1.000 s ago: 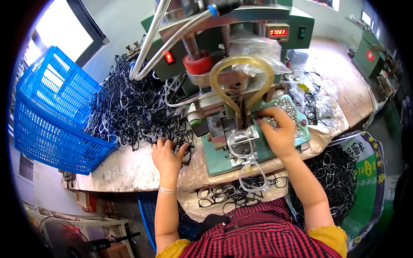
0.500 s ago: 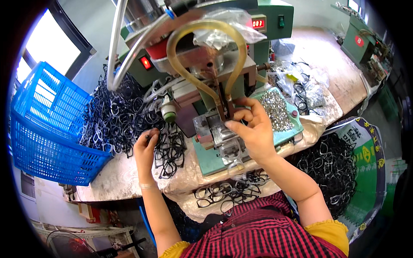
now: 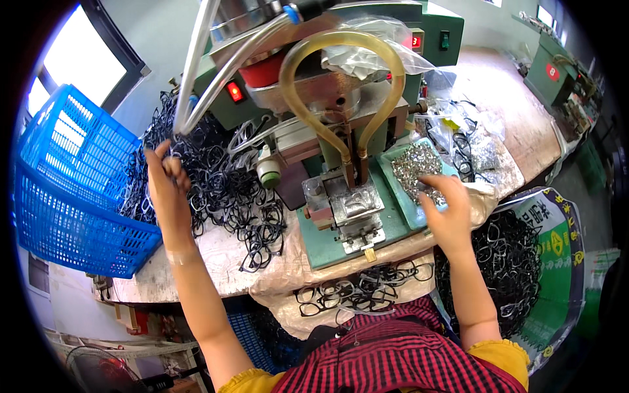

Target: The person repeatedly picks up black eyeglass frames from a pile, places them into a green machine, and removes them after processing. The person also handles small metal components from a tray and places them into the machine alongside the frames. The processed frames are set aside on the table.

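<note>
My left hand (image 3: 170,187) is raised over the near left side of a large heap of black eyeglass frames (image 3: 216,164), its fingers apart and no object visible in them. My right hand (image 3: 451,211) hovers at the near right edge of a light green tray (image 3: 409,218) of small shiny metal parts (image 3: 417,171). Its thumb and forefinger stand apart, with nothing visible between them. Between my hands is a green-based press with a metal fixture (image 3: 355,204); no eyeglass frame shows on it. Two dark prongs (image 3: 356,169) come down behind the fixture from a looped yellowish tube (image 3: 341,38).
A blue plastic basket (image 3: 78,223) leans at the left. More eyeglass frames (image 3: 367,286) lie along the table's near edge, before my apron. At the right, a green and white sack (image 3: 557,262) holds many black frames. Clear hoses (image 3: 200,65) hang over the press.
Both hands have left their earlier places: the left moved left and up to the heap, the right moved from the prongs to the tray. The clear eyeglass frame is gone from the fixture.
</note>
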A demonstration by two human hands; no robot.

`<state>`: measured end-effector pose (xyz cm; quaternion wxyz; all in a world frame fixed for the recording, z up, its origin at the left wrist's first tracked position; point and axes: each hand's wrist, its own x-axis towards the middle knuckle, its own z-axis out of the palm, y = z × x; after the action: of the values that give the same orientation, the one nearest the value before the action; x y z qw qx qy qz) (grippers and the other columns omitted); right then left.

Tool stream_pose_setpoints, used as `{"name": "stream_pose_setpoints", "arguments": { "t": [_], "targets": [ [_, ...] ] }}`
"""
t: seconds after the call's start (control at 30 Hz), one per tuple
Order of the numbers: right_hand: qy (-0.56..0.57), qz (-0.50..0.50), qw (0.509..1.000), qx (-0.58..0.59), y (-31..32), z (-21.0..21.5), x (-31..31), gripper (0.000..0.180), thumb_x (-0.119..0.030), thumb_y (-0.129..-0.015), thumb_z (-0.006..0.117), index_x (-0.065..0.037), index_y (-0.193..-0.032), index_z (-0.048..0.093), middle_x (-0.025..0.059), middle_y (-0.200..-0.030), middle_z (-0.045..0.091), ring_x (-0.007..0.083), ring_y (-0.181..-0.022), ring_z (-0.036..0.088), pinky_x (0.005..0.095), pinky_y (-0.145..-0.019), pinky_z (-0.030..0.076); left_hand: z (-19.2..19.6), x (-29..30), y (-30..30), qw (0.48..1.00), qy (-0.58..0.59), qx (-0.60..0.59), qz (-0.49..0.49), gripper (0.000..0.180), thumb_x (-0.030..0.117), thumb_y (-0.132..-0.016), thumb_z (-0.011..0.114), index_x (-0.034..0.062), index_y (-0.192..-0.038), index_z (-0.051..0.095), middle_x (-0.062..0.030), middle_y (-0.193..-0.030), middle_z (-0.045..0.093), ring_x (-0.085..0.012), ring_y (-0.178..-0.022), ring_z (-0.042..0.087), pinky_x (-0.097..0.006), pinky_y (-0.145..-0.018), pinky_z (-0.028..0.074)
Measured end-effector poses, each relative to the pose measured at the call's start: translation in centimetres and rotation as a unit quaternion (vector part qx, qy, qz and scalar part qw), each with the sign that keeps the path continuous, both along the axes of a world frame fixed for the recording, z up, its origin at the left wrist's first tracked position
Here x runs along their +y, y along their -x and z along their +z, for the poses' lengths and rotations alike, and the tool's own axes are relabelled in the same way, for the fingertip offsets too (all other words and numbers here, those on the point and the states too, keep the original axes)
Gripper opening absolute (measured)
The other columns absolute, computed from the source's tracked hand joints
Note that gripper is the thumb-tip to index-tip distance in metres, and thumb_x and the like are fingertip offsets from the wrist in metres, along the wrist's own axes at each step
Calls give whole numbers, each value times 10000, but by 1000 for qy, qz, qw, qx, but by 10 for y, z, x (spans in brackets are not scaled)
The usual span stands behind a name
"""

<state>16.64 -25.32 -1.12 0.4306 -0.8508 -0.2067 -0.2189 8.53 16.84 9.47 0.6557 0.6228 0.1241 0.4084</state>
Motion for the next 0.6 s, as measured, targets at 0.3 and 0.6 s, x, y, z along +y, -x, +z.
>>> {"name": "stream_pose_setpoints", "arguments": {
  "t": [0.3,0.6],
  "targets": [
    [141,-97,982,-78,-36,-61,-13,158,-140,-768,777,-56,-873,693,118,-863,667,348,-916,607,445,-846,489,-74,-214,42,747,330,177,-549,371,385,-1085,390,57,-1040,559,-275,-943,710,-302,-768,702,-340,-655,590],
    [63,-87,994,-4,-63,-44,-12,99,-157,-813,740,-77,-864,713,90,-926,682,321,-964,598,415,-870,465,-71,-239,26,733,443,190,-479,241,300,-1029,461,80,-986,549,-211,-768,692,-278,-559,650,-316,-417,502]
  ]
}}
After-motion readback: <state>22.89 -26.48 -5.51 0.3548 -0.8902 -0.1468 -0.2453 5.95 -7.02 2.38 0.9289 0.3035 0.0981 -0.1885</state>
